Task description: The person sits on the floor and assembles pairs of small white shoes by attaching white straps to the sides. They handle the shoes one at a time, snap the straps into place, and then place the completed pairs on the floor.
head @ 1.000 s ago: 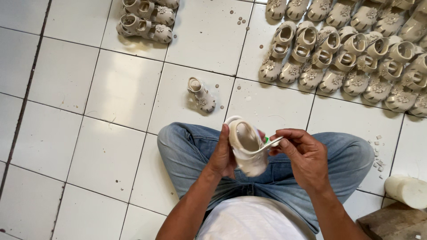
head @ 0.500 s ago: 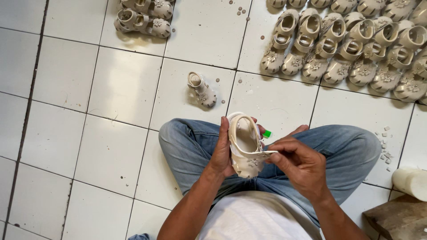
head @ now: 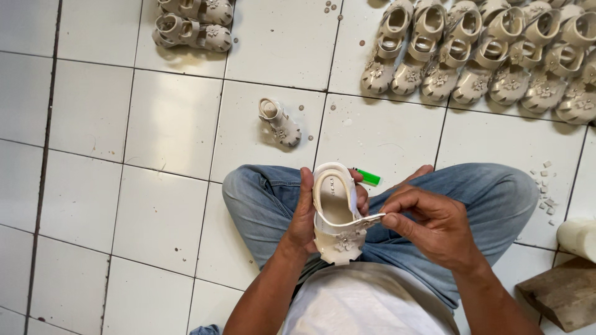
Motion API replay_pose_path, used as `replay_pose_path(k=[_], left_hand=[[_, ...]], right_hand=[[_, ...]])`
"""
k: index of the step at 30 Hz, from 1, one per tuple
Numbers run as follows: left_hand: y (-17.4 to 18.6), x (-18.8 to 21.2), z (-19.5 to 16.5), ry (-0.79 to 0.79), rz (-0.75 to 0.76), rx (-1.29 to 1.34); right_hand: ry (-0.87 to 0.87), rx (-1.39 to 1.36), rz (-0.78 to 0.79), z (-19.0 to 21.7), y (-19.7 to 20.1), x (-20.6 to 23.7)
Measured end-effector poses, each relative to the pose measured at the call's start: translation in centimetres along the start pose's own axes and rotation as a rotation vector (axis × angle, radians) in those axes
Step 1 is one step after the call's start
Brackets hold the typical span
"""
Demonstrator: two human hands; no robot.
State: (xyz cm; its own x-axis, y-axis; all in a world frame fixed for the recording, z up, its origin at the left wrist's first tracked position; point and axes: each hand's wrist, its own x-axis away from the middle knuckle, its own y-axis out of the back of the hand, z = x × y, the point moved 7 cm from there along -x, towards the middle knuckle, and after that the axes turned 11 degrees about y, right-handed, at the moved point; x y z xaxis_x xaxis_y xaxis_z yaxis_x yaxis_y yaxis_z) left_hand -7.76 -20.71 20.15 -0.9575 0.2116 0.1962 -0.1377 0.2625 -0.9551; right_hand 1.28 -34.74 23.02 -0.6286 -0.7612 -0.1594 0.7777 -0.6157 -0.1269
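Both hands [head: 372,217] around sandal [head: 338,214]

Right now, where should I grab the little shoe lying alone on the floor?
Take the lone sandal by its heel loop, the end toward the person's knees, coming from above. It lies on the tile apart from the rows, so nothing blocks the hands there.

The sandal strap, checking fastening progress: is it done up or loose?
Loose: the right hand pinches the strap end, pulled sideways off the sandal.
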Motion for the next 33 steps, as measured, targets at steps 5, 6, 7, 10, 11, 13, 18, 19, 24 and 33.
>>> replay_pose_path(k=[5,6,7,10,11,13,18,19,24,33], left_hand=[[-0.6,0.2,0.6,0.062,0.028,-0.014],[-0.7,0.2,0.8,0.079,0.038,-0.006],[-0.6,0.3,1.0,0.097,0.011,-0.023],[-0.2,0.5,1.6,0.138,-0.056,-0.077],[0.0,0.5,1.7,0.143,-0.069,-0.095],[0.4,0.4,1.9,0.151,-0.083,-0.117],[1.3,0.3,2.5,0.19,-0.108,-0.129],[1.4,0.3,2.6,0.196,-0.107,-0.121],[2.3,0.3,3.0,0.283,-0.114,-0.146],[4.3,-0.1,3.1,0.433,-0.154,-0.08]], right_hand=[[0.024,0.069,0.066,1.2,-0.5,-0.9],[0.026,0.092,0.073,1.4,-0.6,-1.1],[0.027,0.114,0.08,1.5,-0.8,-1.2],[0.065,0.107,0.111,2.1,-1.3,-1.6],[0.045,0.072,0.107,2.0,-1.5,-1.6],[0.004,0.004,0.101,1.8,-1.6,-1.6],[-0.035,-0.001,0.098,1.4,-1.6,-1.6],[-0.064,-0.021,0.094,1.2,-1.6,-1.5],[-0.131,0.052,0.076,0.3,-1.8,-1.0],[0.169,0.378,0.251,3.0,-1.0,-2.5]])
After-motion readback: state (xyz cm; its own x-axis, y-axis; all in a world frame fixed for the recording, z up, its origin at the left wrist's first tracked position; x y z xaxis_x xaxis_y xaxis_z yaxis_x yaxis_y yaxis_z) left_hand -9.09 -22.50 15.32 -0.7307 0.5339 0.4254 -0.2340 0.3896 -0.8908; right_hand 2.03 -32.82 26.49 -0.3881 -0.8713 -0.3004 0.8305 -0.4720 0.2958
